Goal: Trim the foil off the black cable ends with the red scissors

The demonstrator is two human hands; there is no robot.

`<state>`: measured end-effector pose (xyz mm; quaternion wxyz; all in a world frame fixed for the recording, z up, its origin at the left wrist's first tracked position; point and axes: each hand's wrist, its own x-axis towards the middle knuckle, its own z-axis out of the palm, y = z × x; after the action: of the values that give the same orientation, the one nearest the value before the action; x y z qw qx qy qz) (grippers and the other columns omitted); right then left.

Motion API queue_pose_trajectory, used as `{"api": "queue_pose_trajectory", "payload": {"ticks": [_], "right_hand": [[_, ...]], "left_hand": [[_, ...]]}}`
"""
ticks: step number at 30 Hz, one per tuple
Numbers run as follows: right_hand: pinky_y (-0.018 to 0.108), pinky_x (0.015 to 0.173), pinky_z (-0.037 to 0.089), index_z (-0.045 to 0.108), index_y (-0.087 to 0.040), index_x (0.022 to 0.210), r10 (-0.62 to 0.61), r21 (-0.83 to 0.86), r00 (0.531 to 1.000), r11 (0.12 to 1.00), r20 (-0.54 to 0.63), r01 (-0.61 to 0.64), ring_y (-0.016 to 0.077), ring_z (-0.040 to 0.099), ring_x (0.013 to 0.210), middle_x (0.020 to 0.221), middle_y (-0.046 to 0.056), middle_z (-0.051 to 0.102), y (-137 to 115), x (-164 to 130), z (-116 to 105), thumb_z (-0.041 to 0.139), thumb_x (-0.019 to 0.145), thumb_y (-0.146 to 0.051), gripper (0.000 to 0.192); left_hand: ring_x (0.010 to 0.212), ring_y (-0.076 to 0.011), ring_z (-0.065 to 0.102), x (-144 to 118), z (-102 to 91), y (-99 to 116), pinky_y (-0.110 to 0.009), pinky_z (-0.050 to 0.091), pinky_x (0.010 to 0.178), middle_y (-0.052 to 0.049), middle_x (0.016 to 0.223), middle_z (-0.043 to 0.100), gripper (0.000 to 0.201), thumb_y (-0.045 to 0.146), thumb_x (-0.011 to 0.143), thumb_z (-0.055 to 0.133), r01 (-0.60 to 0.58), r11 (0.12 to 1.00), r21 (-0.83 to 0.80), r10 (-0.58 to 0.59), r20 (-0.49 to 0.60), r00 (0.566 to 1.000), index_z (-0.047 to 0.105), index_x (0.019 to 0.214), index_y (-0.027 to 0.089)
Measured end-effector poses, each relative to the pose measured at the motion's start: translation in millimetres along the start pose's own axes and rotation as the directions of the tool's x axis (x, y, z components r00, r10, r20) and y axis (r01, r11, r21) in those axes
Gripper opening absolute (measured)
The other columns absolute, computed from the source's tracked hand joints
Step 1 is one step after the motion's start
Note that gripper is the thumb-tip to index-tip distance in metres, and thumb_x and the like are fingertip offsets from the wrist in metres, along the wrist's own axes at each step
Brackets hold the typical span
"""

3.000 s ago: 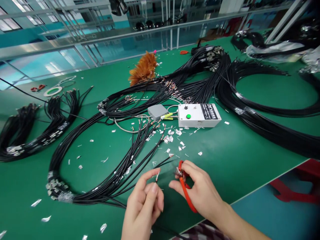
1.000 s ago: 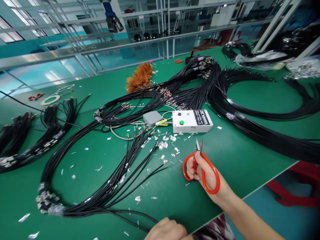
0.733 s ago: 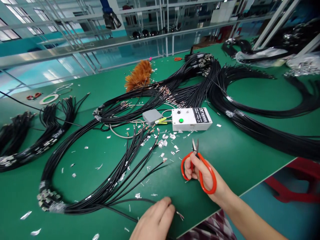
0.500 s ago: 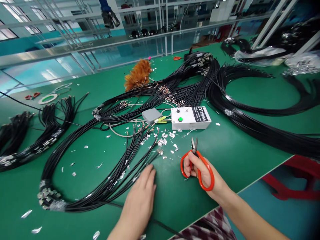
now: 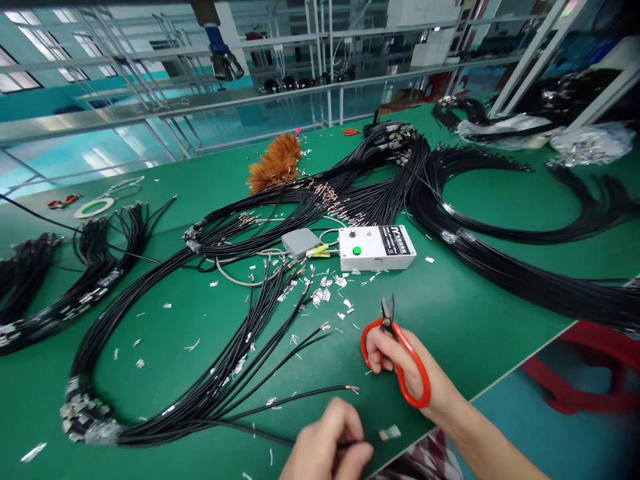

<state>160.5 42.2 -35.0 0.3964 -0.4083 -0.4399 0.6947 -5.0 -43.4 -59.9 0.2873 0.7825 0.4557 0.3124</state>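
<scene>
left hand (image 5: 327,443): I'm pinching one black cable (image 5: 260,435) near its tip, right at the near edge of the surface (image 5: 460,313), fingers clenched around it. There's a little silver tag (image 5: 390,433) sticking out just past my fingertips.

right hand (image 5: 400,360): I'm gripping the red-handled scissors (image 5: 397,357), fingers curled through the loops, blades pointing up and away from me and looking nearly closed. The hand is resting on the green surface, a bit apart from my left hand.

cable I'm holding: it's running off to the left along the near edge and joining the big looped bundle of black cables (image 5: 150,320) in front of me. Another loose end (image 5: 350,388) with a bare copper tip is lying just above my left hand.

scraps: loads of silver bits (image 5: 323,297) are lying scattered between the scissors and the white box (image 5: 375,248).

white box: it's sitting past the scissors, showing a green button on top, with a small grey box (image 5: 300,242) just beside it on the left.

further back: an orange feather duster (image 5: 275,163) is lying behind the cables, and more black cable coils (image 5: 525,220) are spreading off to the right.

far left: a roll of tape (image 5: 93,208) and another bundle of cables (image 5: 60,280) are sitting well apart from my hands.
</scene>
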Motion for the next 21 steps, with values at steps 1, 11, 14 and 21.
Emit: {"api": "queue_pose_trajectory", "payload": {"ticks": [1,11,14,21], "right_hand": [[0.023,0.061,0.035,0.052,-0.011,0.073,-0.027,0.007,0.998,1.0,0.051,0.026,0.0101,0.046,0.062,0.066,0.003,0.05,1,-1,0,0.057,0.085,-0.044,0.036],[0.023,0.062,0.032,0.056,-0.012,0.072,-0.086,0.248,0.98,0.968,0.182,0.039,0.0097,0.045,0.062,0.065,0.002,0.049,-3,-8,17,0.063,0.08,-0.031,0.022],[0.024,0.061,0.03,0.056,-0.011,0.07,-0.048,0.212,0.978,0.977,0.201,0.004,0.0101,0.044,0.061,0.063,0.002,0.048,-3,-8,16,0.065,0.077,-0.032,0.024],[0.023,0.061,0.028,0.056,-0.012,0.075,0.03,0.213,0.986,0.975,0.163,-0.065,0.0094,0.039,0.064,0.067,0.001,0.045,15,-18,14,0.069,0.074,-0.033,0.025]], "left_hand": [[0.047,-0.0066,0.036,6,-9.4,7,-0.017,0.028,0.047,0.005,0.055,0.04,0.018,0.027,0.097,0.031,0.217,0.964,-0.156,-0.221,-0.008,0.975,0.038,0.084,0.018],[0.057,-0.0085,0.043,35,-38.5,38,-0.019,0.034,0.056,-0.001,0.068,0.054,0.023,0.038,0.09,0.047,0.462,0.795,-0.393,-0.5,0.008,0.866,0.059,0.086,0.018],[0.056,-0.0082,0.045,38,-38.5,40,-0.019,0.036,0.055,-0.001,0.068,0.054,0.026,0.039,0.09,0.046,0.467,0.77,-0.435,-0.498,0.047,0.866,0.059,0.083,0.017],[0.045,-0.0062,0.045,40,-33.3,40,-0.019,0.035,0.048,0.0,0.061,0.055,0.019,0.03,0.086,0.053,0.463,0.813,-0.355,-0.542,-0.168,0.823,0.06,0.074,0.017]]}}
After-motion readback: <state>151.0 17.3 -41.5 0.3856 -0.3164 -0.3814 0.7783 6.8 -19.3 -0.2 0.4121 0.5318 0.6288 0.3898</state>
